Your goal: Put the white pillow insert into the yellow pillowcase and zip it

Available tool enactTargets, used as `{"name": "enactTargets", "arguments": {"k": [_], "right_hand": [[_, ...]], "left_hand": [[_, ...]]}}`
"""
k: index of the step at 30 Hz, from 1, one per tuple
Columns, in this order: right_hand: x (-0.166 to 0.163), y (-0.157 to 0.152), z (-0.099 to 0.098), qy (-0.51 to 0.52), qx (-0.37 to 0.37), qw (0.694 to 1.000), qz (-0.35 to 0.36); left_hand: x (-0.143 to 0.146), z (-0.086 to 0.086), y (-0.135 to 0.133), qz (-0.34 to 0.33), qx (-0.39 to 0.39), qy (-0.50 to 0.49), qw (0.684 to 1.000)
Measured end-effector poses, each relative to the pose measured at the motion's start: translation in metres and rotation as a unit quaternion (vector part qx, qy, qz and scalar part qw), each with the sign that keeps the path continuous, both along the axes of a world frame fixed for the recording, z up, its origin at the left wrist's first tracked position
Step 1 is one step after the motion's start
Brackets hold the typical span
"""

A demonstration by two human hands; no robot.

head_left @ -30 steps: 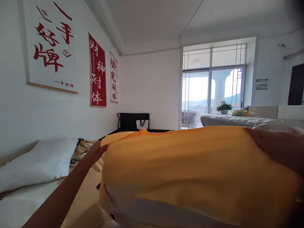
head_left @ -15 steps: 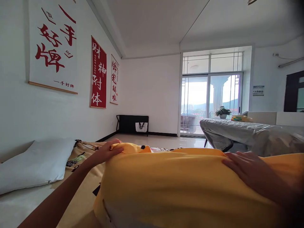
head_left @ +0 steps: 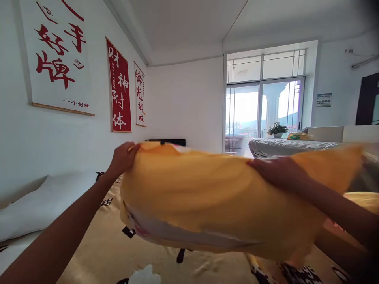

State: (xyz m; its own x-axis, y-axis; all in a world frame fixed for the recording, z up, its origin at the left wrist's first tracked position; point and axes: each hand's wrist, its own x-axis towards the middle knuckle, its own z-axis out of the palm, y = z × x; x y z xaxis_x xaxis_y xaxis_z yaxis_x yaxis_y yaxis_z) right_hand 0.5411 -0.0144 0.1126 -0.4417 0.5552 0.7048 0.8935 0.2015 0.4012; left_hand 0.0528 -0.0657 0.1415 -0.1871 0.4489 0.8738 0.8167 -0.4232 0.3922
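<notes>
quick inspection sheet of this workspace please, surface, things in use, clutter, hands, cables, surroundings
surface: beige printed bedding, rumpled in places
things in use: yellow cover, held up, partly blurred, whitish material showing along its lower side
clutter: white pillow at the left; more yellow fabric at the far right
hands: left hand grips the cover's upper left corner; right hand grips its upper edge
cables: thin line on the ceiling, too fine to identify as a cable
surroundings: red scroll between white scrolls; glass door, potted plant and plastic-covered furniture ahead
</notes>
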Motion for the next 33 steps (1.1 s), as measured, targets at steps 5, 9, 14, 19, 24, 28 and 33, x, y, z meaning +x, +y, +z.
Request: {"name": "enactTargets", "arguments": {"k": [5, 9, 14, 19, 24, 28, 33], "right_hand": [[-0.046, 0.023, -0.053, 0.007, 0.014, 0.998, 0.061], [-0.042, 0.027, -0.05, 0.007, -0.03, 0.989, 0.144], [-0.011, 0.008, -0.053, -0.05, 0.047, 0.982, 0.178], [0.057, 0.002, -0.073, -0.092, 0.191, 0.961, 0.178], [0.087, 0.013, -0.099, -0.042, 0.185, 0.966, 0.179], [0.054, 0.019, -0.091, 0.0, 0.054, 0.993, 0.103], [0.034, 0.009, -0.012, -0.036, 0.009, 0.999, -0.025]], "left_hand": [[-0.044, -0.061, 0.006, -0.07, -0.236, -0.13, 0.96], [-0.061, -0.063, 0.002, -0.09, -0.277, -0.207, 0.934], [-0.061, -0.046, 0.005, 0.107, -0.242, 0.044, 0.963], [-0.036, -0.058, -0.03, 0.112, -0.04, 0.266, 0.957], [-0.028, -0.081, -0.047, -0.016, -0.209, 0.362, 0.908], [-0.04, -0.091, -0.017, -0.037, -0.271, 0.271, 0.923], [-0.044, -0.054, -0.005, 0.019, -0.187, 0.285, 0.94]]}}
